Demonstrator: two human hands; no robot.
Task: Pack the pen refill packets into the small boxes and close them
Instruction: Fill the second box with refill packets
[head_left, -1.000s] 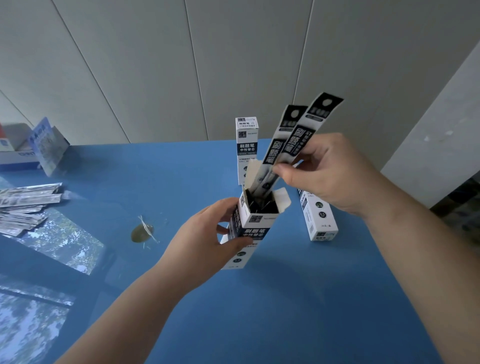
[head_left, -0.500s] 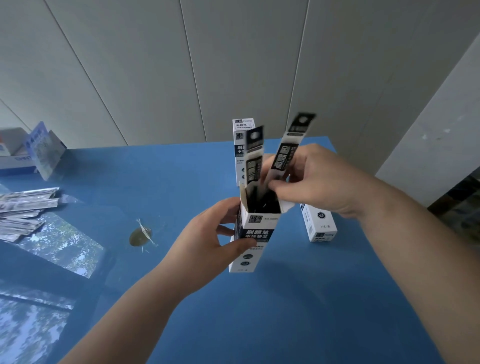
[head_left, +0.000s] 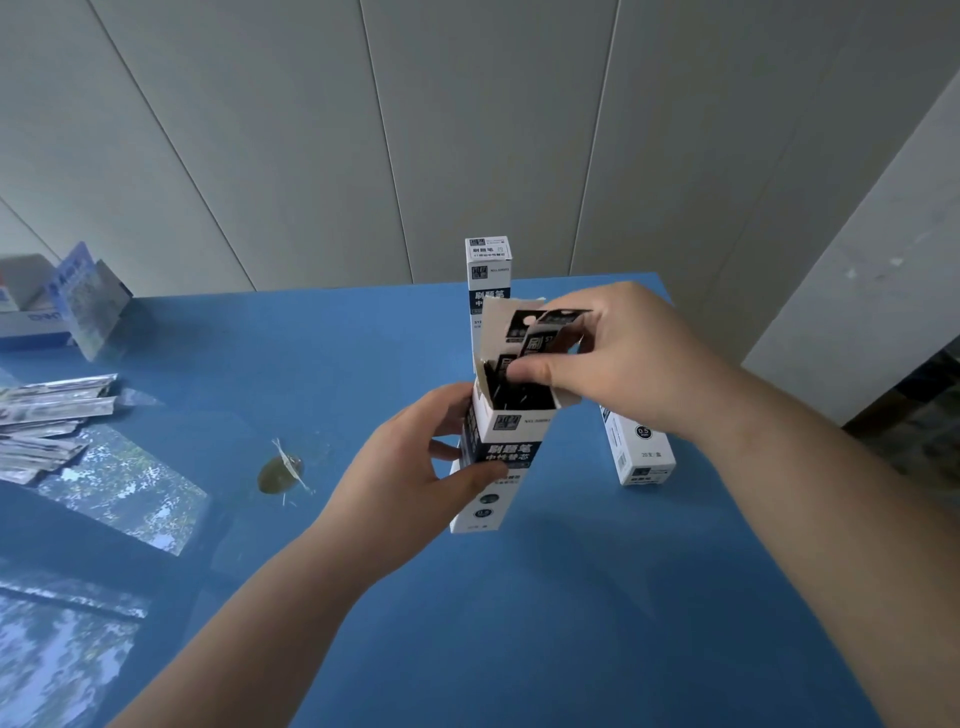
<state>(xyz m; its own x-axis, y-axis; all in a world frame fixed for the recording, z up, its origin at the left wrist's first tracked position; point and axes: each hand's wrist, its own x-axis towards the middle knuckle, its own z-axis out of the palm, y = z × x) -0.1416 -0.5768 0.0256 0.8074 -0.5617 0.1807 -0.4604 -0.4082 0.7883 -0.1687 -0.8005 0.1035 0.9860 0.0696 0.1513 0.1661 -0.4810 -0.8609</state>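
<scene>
My left hand (head_left: 410, 483) grips a tall white and dark blue small box (head_left: 501, 447) upright above the blue table (head_left: 519, 623), its top flaps open. My right hand (head_left: 618, 358) pinches two black refill packets (head_left: 540, 338) whose tops still stick out of the box mouth beside the raised lid flap. More dark packets fill the box. A closed box (head_left: 488, 270) stands upright behind, and another box (head_left: 639, 447) stands to the right, partly hidden by my right wrist.
Several silvery refill packets (head_left: 47, 415) lie at the table's left edge. An open blue and white carton (head_left: 62, 306) sits at the far left. A brownish leaf-like spot (head_left: 280, 473) shows on the glossy tabletop. Grey wall panels stand behind.
My right hand has pushed the two packets down into the box, so much less of them sticks out. The left hand keeps holding the box.
</scene>
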